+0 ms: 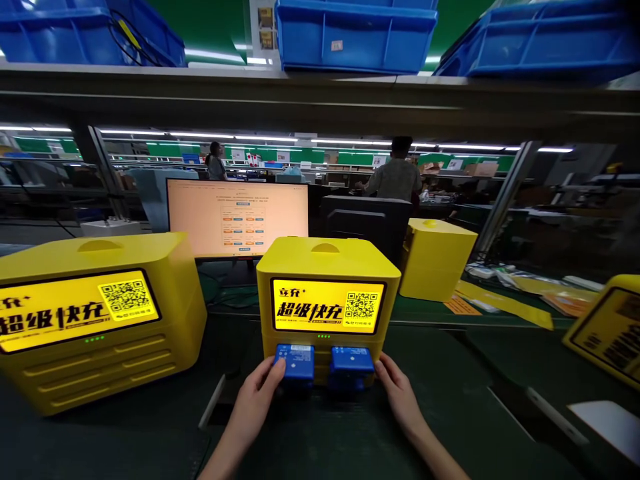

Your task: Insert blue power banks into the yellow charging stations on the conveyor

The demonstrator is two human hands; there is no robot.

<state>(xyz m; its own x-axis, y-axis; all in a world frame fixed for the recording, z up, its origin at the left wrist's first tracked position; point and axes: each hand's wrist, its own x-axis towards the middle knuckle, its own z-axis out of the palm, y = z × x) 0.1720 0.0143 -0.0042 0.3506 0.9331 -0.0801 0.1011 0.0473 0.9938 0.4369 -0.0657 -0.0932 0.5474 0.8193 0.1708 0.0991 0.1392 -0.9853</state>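
A yellow power bank charging cabinet [327,257] with a lit screen stands in front of me, a row of green lights under the screen. Two blue power banks stick out of its lower front. My left hand [257,393] is closed around the outer edge of the left power bank [295,363], thumb on its top. Beside the right power bank [353,360], my right hand [400,393] holds the cabinet's lower right corner, thumb toward the front. Its other fingertips are partly hidden, and I cannot tell whether it touches that power bank.
A similar lit yellow cabinet [100,363] stands left, another yellow cabinet [437,260] behind on the right, and part of one [610,327] at the right edge. A monitor [200,220] is behind. Blue bins [357,37] sit on the overhead shelf. Two people are in the background.
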